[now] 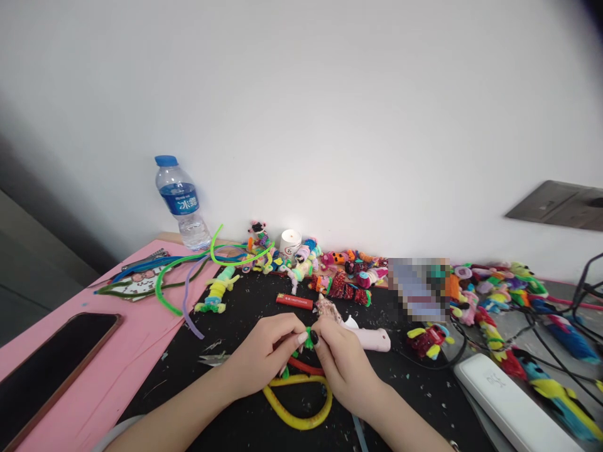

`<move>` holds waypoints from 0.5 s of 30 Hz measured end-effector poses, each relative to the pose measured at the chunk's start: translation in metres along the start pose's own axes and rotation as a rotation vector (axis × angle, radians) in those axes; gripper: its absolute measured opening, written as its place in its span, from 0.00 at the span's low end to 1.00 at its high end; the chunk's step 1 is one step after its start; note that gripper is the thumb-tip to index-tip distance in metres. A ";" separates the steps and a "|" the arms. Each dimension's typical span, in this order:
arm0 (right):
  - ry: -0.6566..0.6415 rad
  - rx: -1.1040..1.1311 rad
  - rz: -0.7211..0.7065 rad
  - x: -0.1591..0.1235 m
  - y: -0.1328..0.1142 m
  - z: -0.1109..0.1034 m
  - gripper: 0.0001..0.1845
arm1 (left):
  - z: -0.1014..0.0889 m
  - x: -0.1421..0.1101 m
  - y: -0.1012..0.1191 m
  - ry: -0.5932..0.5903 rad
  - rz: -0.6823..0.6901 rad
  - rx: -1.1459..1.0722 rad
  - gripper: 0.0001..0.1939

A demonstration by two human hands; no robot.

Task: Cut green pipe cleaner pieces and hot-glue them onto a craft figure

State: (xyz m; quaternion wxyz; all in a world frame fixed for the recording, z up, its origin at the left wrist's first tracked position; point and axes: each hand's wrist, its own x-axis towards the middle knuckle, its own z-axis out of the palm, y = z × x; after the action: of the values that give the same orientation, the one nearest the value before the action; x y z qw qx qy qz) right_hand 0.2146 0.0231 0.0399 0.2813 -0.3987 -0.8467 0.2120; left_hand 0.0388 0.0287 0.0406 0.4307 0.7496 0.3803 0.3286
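Over the black mat (188, 395), my left hand (268, 351) and my right hand (342, 361) meet, thumbs and fingers pinching a small green pipe cleaner piece (308, 339) between them. Most of that piece is hidden by the fingers. Just below the hands lies a yellow pipe cleaner (301, 424) bent into a loop. Part of a red pipe cleaner (306, 366) shows between the hands. Scissor blades (214, 360) stick out beside my left forearm. Behind my right hand rests a tool with a pale pink handle (374, 339).
Fuzzy figures (219, 290) and loose pipe cleaners (164, 289) lie along the wall. A water bottle (181, 201), a white candle (291, 242) and a red packet (294, 301) stand or lie behind. At left is a phone (56, 376); at right, a white power bank (509, 402) and black cables (530, 323).
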 end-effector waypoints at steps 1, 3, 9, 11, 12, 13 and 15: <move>0.004 0.005 -0.002 0.000 0.000 0.000 0.09 | 0.000 0.000 0.000 0.001 0.001 0.000 0.11; 0.012 0.012 0.000 0.000 0.000 0.001 0.09 | 0.000 0.000 0.001 0.006 0.003 0.001 0.11; 0.027 0.025 0.023 0.000 0.001 0.002 0.09 | 0.001 0.001 0.000 0.022 -0.010 -0.036 0.11; 0.042 0.035 0.027 0.000 0.001 0.002 0.09 | 0.001 0.001 0.000 0.032 -0.031 -0.078 0.11; 0.049 0.040 0.025 0.000 0.001 0.001 0.08 | 0.002 0.001 -0.001 0.039 -0.043 -0.098 0.11; 0.053 0.042 0.021 0.000 0.001 0.000 0.08 | 0.002 0.001 -0.001 0.048 -0.056 -0.116 0.11; 0.045 0.025 0.011 -0.001 0.000 -0.001 0.06 | 0.002 0.001 -0.002 0.072 -0.075 -0.140 0.12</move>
State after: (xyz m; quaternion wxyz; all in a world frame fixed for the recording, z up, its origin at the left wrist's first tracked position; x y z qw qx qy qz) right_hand 0.2159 0.0229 0.0407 0.3043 -0.4043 -0.8353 0.2151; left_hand 0.0405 0.0292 0.0379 0.4803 0.6906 0.3993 0.3647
